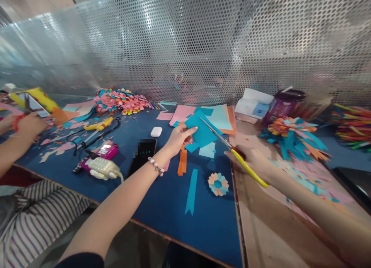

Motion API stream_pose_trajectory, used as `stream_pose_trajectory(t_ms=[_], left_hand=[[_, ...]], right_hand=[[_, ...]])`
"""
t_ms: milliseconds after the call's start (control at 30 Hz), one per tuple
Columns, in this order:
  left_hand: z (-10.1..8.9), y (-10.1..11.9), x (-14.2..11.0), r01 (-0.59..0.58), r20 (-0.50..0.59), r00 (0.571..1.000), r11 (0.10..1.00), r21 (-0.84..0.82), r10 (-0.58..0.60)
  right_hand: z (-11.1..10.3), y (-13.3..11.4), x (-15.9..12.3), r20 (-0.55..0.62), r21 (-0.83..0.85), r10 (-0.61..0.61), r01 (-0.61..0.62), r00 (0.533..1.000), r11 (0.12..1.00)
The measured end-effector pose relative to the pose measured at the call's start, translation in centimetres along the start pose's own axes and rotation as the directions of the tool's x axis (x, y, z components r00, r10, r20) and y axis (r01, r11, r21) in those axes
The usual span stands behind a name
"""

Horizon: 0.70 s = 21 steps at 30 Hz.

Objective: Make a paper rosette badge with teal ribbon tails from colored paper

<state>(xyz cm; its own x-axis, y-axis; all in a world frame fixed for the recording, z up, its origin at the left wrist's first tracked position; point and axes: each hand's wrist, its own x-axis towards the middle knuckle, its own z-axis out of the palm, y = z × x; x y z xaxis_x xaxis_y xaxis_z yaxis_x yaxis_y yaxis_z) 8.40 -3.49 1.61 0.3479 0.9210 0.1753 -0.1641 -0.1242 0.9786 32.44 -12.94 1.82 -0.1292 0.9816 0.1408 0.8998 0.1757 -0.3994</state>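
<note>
Head cam had a co-worker's hand (32, 126) on red-handled scissors (18, 122) way off left, then a yellow tool (99, 124), phone (145, 151) and white case (156, 131) on your blue table (166, 206). Your left hand (179, 138) was pinching the teal paper (203, 136) between thumb and curled fingers out in front of you, with a notched strip (191, 192) and paper rosette (212, 183) closer in. Your right hand (255, 161) had its fingers wrapped round the yellow-handled scissors (242, 162), blades right at that paper, while a shaggy paper bundle (298, 138) sat further right.
</note>
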Motion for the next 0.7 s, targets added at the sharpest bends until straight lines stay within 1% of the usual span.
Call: stream_pose_trajectory(t_ms=[100,200,267,367,533,700], left_hand=[[0.0,-0.1,0.0,-0.015,0.022,1.0,1.0,-0.018,0.015],[0.0,-0.2,0.0,0.004,0.0,1.0,1.0,-0.023,-0.004],[0.0,-0.2,0.0,0.023,-0.01,1.0,0.999,-0.038,-0.024],[-0.1,-0.2,0.0,0.018,0.009,1.0,0.998,-0.058,-0.018],[-0.2,-0.3,0.1,0.024,-0.01,1.0,0.999,-0.023,-0.024],[-0.1,-0.3,0.1,0.027,-0.012,1.0,1.0,-0.011,-0.027]], right_hand=[[-0.2,0.0,-0.1,0.003,0.019,-0.027,0.027,1.0,0.999],[-0.4,-0.1,-0.3,0.01,0.04,-0.04,0.04,0.999,0.998],[-0.5,-0.3,-0.4,0.018,0.049,-0.035,0.034,0.999,0.998],[-0.6,-0.6,-0.5,0.035,0.058,-0.026,0.024,0.999,0.998],[-0.7,-1.2,-0.6,0.059,0.067,-0.011,0.007,0.998,0.998],[-0.7,-1.2,-0.5,0.069,0.07,-0.004,-0.001,0.998,0.998]])
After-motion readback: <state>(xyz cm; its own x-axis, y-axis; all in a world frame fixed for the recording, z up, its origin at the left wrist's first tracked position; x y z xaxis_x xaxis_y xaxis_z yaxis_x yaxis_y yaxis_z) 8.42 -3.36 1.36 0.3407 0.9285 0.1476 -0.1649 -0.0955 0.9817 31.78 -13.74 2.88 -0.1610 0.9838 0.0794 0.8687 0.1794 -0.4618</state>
